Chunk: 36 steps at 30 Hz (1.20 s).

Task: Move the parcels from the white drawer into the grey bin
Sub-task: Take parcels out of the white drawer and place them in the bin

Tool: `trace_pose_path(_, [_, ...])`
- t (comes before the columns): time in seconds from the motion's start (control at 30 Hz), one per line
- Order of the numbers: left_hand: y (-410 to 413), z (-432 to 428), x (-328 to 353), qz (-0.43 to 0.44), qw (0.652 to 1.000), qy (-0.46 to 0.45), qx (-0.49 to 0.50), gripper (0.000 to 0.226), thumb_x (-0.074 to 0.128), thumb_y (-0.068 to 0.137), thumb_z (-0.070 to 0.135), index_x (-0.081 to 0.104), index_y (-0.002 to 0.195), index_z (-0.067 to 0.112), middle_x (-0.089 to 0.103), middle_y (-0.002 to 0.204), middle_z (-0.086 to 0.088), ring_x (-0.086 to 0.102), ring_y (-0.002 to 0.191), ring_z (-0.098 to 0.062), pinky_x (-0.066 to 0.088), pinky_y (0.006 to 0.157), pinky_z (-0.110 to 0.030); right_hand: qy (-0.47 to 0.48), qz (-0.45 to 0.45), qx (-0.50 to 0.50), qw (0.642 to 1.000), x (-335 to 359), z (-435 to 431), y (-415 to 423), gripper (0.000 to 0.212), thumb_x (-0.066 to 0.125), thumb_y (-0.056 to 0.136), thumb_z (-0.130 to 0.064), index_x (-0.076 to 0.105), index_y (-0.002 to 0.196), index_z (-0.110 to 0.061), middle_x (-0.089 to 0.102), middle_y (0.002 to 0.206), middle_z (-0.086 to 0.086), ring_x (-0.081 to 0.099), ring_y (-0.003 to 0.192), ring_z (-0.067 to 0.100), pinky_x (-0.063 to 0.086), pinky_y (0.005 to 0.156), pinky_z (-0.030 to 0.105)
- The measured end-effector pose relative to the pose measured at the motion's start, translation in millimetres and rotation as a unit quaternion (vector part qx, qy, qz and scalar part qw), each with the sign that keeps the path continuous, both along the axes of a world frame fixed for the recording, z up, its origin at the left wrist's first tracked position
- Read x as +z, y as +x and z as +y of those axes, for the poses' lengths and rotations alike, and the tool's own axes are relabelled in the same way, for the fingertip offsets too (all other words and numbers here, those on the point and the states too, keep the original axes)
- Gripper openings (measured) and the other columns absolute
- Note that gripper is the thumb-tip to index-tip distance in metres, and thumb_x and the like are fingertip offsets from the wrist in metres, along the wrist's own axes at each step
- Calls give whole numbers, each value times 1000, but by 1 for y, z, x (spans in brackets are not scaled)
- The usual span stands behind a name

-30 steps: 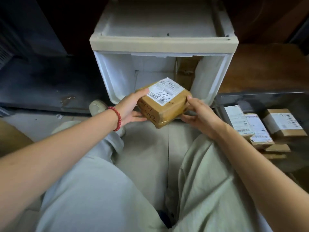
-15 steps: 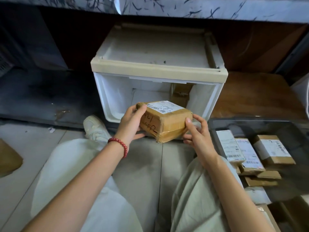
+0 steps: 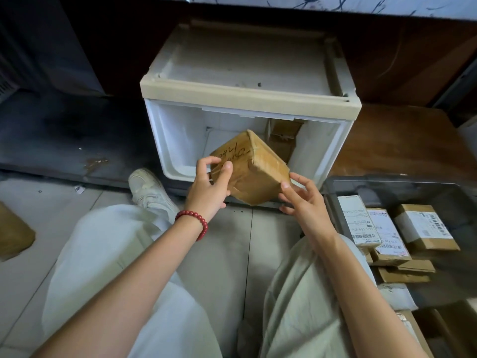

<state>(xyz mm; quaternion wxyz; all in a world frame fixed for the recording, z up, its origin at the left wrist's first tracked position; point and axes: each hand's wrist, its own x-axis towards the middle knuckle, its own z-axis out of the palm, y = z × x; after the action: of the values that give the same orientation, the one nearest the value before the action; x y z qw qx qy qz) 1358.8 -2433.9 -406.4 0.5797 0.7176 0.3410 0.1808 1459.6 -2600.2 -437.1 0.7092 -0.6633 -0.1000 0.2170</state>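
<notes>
A brown taped parcel [image 3: 254, 167] with black handwriting is held in front of the white drawer [image 3: 178, 140], tilted with its handwritten side up. My left hand [image 3: 210, 187], with a red bead bracelet at the wrist, grips the parcel's left side. My right hand [image 3: 300, 200] holds its lower right corner with the fingertips. Another brown parcel [image 3: 282, 138] stands at the back right inside the drawer. The grey bin [image 3: 387, 184] sits to the right on the floor and holds several labelled parcels [image 3: 426, 227].
I sit on a tiled floor with my legs in pale trousers stretched out and a white shoe [image 3: 149, 189] by the drawer. A brown packet [image 3: 13, 236] lies at the far left. Dark furniture and a wooden board [image 3: 402, 143] surround the drawer.
The parcel has been turned over: its white label faced up before, and the handwritten brown side faces up now. Both hands shifted their grip on it. The head view rose.
</notes>
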Motion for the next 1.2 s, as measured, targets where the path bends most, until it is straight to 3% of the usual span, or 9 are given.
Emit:
trace_pose_path(0.13, [1,4,-2,26,999,19,11,31,48,90,56,46,117,42,57,91,13,57,86,-6,54,84,-42,-39,-32,-3,999,0,-4,3,44,68,87,-29,52,128,-29,60,116,-2,62,102,12,50,68,19])
trace_pose_path(0.27, [1,10,2,21,999,5,30,48,56,86,57,48,127,33,55,92,23,57,100,-9,50,93,-43,-42,-20,-32,998,1,-4,5,41,66,88,-32,59,127,-22,63,101,-3,63,90,4,46,67,18])
trace_pose_path(0.43, [-3,15,1,13,999,-38,10,57,68,79,53,51,126,25,58,115,8,55,110,-10,46,99,-43,-40,-12,-54,998,0,-3,6,31,63,90,-38,70,110,-16,68,82,-15,65,76,-9,45,66,17])
trace_pose_path(0.57, [-3,13,1,-18,999,-39,-26,71,75,65,59,41,119,29,42,137,3,44,126,-10,41,105,-41,-50,3,-35,998,-1,-2,8,27,59,91,-43,71,94,-19,66,65,-14,66,73,2,45,71,23])
trace_pose_path(0.77, [-1,12,2,-119,986,-116,-8,62,82,66,37,39,110,29,51,123,5,58,110,-6,58,73,-30,-53,-5,-4,999,-3,3,8,28,58,91,-48,65,73,-28,58,60,-16,56,67,6,43,64,22])
trace_pose_path(0.93, [0,17,-1,-99,986,-134,10,69,81,71,41,35,121,24,43,132,3,62,109,-21,59,78,-40,-20,20,60,998,-5,5,10,32,49,93,-54,71,101,-31,71,104,-18,64,101,-5,51,82,25])
trace_pose_path(1.0, [1,18,0,-82,989,-120,12,75,79,64,50,35,120,26,43,134,1,63,107,-22,58,82,-42,6,29,91,995,-4,8,9,42,45,92,-56,65,115,-26,70,114,-8,64,109,6,55,85,29])
trace_pose_path(1.13, [-1,20,3,-70,994,-80,14,65,73,66,59,43,116,30,44,131,9,59,112,-20,57,84,-39,-12,22,48,999,-4,12,5,61,46,80,-64,49,128,-26,66,114,-7,69,84,7,59,75,33])
trace_pose_path(1.2, [0,22,3,-66,997,-48,14,55,71,72,58,47,115,33,47,127,12,55,115,-11,54,88,-38,-26,-1,11,1000,-3,13,6,50,42,91,-56,39,131,-28,59,109,-11,65,64,3,61,67,33])
